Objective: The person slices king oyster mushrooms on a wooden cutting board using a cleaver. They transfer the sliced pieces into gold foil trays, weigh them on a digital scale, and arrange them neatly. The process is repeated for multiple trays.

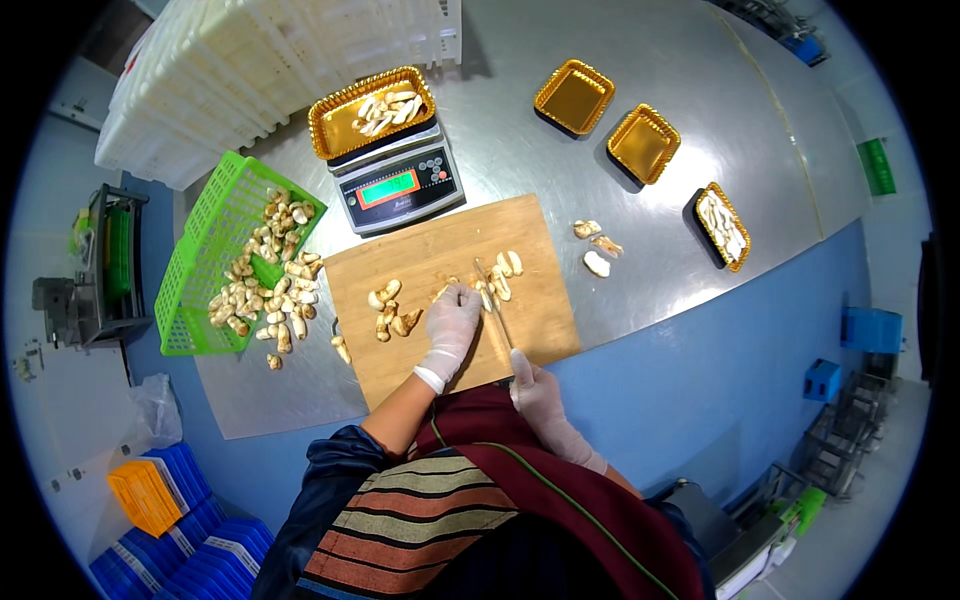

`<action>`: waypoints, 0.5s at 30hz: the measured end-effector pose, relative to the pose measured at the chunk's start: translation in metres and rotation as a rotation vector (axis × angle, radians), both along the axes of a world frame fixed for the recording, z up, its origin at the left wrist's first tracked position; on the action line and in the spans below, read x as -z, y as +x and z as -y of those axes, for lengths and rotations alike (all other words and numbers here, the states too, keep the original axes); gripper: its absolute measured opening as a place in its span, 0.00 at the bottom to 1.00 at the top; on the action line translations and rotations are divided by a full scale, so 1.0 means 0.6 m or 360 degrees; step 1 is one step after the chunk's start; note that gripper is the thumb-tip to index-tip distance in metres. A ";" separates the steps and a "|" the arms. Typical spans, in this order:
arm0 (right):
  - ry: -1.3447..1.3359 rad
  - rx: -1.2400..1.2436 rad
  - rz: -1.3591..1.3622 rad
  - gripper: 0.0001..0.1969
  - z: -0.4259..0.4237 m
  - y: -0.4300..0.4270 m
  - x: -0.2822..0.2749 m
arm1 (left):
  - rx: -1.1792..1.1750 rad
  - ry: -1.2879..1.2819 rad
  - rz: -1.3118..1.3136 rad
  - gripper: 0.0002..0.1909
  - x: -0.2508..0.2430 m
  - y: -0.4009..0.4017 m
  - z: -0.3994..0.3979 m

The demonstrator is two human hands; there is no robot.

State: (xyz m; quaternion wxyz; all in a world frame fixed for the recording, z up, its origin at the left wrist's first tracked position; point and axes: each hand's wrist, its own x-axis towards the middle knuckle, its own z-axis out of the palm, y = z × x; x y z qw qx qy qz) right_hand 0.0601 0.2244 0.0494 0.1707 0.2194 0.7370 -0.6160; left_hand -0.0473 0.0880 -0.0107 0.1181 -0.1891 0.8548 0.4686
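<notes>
My gloved left hand [454, 322] rests on the wooden cutting board [442, 236], its fingertips closed over a mushroom that they mostly hide. In my gloved right hand [541, 405] is the handle of a knife [495, 311]. Its blade lies across the board just right of my left fingertips, beside a pale mushroom piece. Cut mushroom slices [504, 274] lie on the blade's right side. Left of my left hand are several whole mushrooms [391, 311] on the board.
A green plastic basket [199, 247] lies tipped, mushrooms [289, 304] spilling onto the steel table [495, 142]. A digital scale [401, 187] carries a gold tray [334, 124] of slices. Gold trays [574, 97] stand at right, one filled tray [724, 227] near the edge. White crates [247, 71] stand behind.
</notes>
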 end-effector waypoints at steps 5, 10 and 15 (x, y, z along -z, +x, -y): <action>0.0134 -0.0081 0.0108 0.25 0.002 -0.003 -0.015 | 0.0035 -0.0133 0.0001 0.13 -0.015 0.001 -0.003; 0.0432 -0.0315 -0.0208 0.27 -0.013 -0.022 0.037 | 0.0101 -0.0277 -0.0051 0.14 -0.011 0.000 -0.009; -0.0449 0.0283 0.0568 0.29 -0.027 -0.079 -0.013 | 0.0050 0.0014 0.0012 0.14 0.034 0.002 0.010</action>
